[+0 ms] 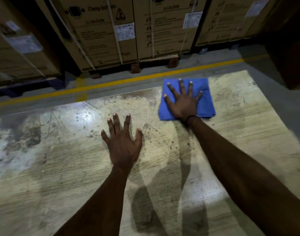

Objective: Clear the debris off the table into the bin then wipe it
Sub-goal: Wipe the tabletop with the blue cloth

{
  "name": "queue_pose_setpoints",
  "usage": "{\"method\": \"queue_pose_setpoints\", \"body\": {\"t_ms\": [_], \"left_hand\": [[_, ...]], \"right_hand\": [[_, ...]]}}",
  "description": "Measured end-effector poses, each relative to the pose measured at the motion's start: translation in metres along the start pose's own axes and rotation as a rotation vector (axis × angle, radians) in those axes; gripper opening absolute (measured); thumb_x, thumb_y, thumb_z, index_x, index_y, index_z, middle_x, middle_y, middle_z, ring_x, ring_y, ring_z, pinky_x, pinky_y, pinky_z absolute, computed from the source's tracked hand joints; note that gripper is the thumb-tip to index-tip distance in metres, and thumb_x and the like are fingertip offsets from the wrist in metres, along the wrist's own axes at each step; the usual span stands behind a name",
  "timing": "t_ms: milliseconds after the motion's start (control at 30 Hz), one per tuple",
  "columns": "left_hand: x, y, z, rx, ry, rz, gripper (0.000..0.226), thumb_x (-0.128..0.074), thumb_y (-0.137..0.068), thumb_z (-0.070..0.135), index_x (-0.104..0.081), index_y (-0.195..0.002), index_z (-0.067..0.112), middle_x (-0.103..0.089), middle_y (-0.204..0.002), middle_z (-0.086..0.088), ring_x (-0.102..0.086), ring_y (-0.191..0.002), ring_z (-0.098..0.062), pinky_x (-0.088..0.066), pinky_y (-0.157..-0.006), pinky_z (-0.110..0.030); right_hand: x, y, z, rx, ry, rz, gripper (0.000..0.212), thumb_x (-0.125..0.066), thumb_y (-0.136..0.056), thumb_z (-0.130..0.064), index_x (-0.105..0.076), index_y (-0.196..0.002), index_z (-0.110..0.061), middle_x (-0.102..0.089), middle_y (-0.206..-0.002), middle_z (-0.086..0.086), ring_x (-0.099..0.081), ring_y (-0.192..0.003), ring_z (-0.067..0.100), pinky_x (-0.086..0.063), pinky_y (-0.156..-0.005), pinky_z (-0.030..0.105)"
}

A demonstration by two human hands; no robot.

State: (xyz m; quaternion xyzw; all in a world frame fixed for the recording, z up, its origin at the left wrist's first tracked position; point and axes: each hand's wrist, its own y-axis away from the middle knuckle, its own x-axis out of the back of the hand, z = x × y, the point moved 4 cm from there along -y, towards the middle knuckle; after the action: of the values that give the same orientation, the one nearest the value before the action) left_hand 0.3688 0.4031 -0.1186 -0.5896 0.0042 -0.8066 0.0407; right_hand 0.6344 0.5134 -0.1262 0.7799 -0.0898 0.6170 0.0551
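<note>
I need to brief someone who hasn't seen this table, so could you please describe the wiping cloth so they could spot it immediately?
Start at the worn, stained table and go to its far right part. The cloth lies flat there under the spread right hand. It is the only bright blue thing in view.

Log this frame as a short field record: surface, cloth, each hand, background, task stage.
surface: worn, stained table, no loose debris evident
cloth: folded blue cloth, far right part of table
right hand: flat, fingers spread, pressing on cloth
left hand: flat, fingers spread, on bare table
background: strapped cardboard boxes, yellow floor line
bin: not in view
stage: wiping
</note>
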Motion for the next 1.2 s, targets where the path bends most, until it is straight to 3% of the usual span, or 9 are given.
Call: {"method": "queue_pose_setpoints", "body": {"t_ms": [167,333,467,600,700,767,867,1000,1200], "left_hand": [[-0.002,0.000,-0.003,-0.003,0.003,-0.008,0.072,-0.032,-0.099,0.066,-0.024,-0.165,0.037,-0.005,-0.177,-0.006,-0.005,-0.163,-0.030,-0.010,-0.125,-0.066],[0.002,0.001,0.001,-0.005,0.006,-0.010,0.071,-0.032,-0.101,0.065,-0.023,-0.165,0.036,-0.006,-0.176,-0.007,-0.004,-0.163,-0.030,-0.009,-0.125,-0.066],[0.002,0.001,0.000,0.001,0.008,-0.016,0.071,-0.030,-0.100,0.067,-0.022,-0.165,0.038,-0.005,-0.177,-0.007,-0.003,-0.163,-0.030,-0.008,-0.125,-0.066],[0.001,0.000,-0.001,-0.006,0.022,-0.022,0.071,-0.034,-0.100,0.065,-0.023,-0.165,0.037,-0.005,-0.177,-0.006,-0.004,-0.163,-0.030,-0.008,-0.125,-0.066],[0.001,0.000,-0.002,-0.002,0.012,-0.016,0.071,-0.035,-0.101,0.065,-0.023,-0.165,0.037,-0.007,-0.176,-0.007,-0.006,-0.162,-0.031,-0.009,-0.125,-0.067],[0.001,0.000,-0.001,0.000,0.009,-0.024,0.070,-0.035,-0.103,0.065,-0.021,-0.165,0.037,-0.005,-0.177,-0.006,-0.003,-0.163,-0.030,-0.007,-0.125,-0.066],[0.001,0.001,0.000,0.003,0.006,-0.020,0.069,-0.035,-0.103,0.065,-0.021,-0.165,0.038,-0.005,-0.176,-0.007,-0.003,-0.163,-0.030,-0.006,-0.125,-0.065],[-0.001,0.000,0.000,-0.006,-0.003,0.005,0.068,-0.038,-0.103,0.064,-0.024,-0.164,0.037,-0.009,-0.176,-0.009,-0.007,-0.162,-0.031,-0.009,-0.125,-0.066],[-0.002,0.000,-0.003,-0.016,0.005,-0.004,0.069,-0.041,-0.103,0.062,-0.024,-0.165,0.036,-0.010,-0.176,-0.009,-0.007,-0.162,-0.032,-0.009,-0.125,-0.067]], "right_hand": [[-0.003,0.122,-0.045,0.404,0.060,-0.011,0.062,-0.033,-0.101,-0.072,-0.021,-0.159,-0.055,-0.006,-0.174,-0.011,0.002,-0.162,0.026,0.000,-0.120,0.071],[0.016,0.094,0.027,0.248,0.093,-0.031,0.062,-0.029,-0.097,-0.075,-0.023,-0.156,-0.058,-0.006,-0.173,-0.016,0.001,-0.161,0.023,-0.009,-0.118,0.075],[0.011,0.041,0.020,0.040,0.004,-0.011,0.064,-0.030,-0.096,-0.077,-0.032,-0.156,-0.054,-0.014,-0.173,-0.010,-0.004,-0.160,0.033,-0.006,-0.115,0.079],[0.000,0.106,-0.034,0.301,0.070,-0.001,0.063,-0.030,-0.100,-0.072,-0.025,-0.159,-0.052,-0.007,-0.174,-0.007,0.002,-0.161,0.030,-0.005,-0.118,0.074],[0.010,0.189,-0.026,0.446,0.064,-0.066,0.062,-0.033,-0.100,-0.072,-0.019,-0.159,-0.055,-0.001,-0.174,-0.012,0.007,-0.161,0.025,-0.003,-0.121,0.070],[0.017,0.204,0.008,0.415,0.096,-0.066,0.061,-0.034,-0.099,-0.072,-0.022,-0.157,-0.057,-0.003,-0.174,-0.014,0.004,-0.161,0.023,-0.008,-0.120,0.070],[0.024,0.146,0.057,0.217,0.122,-0.022,0.063,-0.030,-0.098,-0.074,-0.023,-0.158,-0.056,-0.005,-0.174,-0.014,0.001,-0.161,0.025,-0.012,-0.117,0.074],[0.015,0.069,0.040,0.035,0.034,0.009,0.065,-0.027,-0.096,-0.077,-0.025,-0.157,-0.056,-0.013,-0.173,-0.010,-0.006,-0.160,0.034,-0.006,-0.117,0.078],[0.012,0.176,-0.019,0.339,0.068,-0.038,0.062,-0.033,-0.101,-0.071,-0.021,-0.159,-0.054,-0.002,-0.174,-0.011,0.007,-0.161,0.025,-0.002,-0.121,0.069]]}}
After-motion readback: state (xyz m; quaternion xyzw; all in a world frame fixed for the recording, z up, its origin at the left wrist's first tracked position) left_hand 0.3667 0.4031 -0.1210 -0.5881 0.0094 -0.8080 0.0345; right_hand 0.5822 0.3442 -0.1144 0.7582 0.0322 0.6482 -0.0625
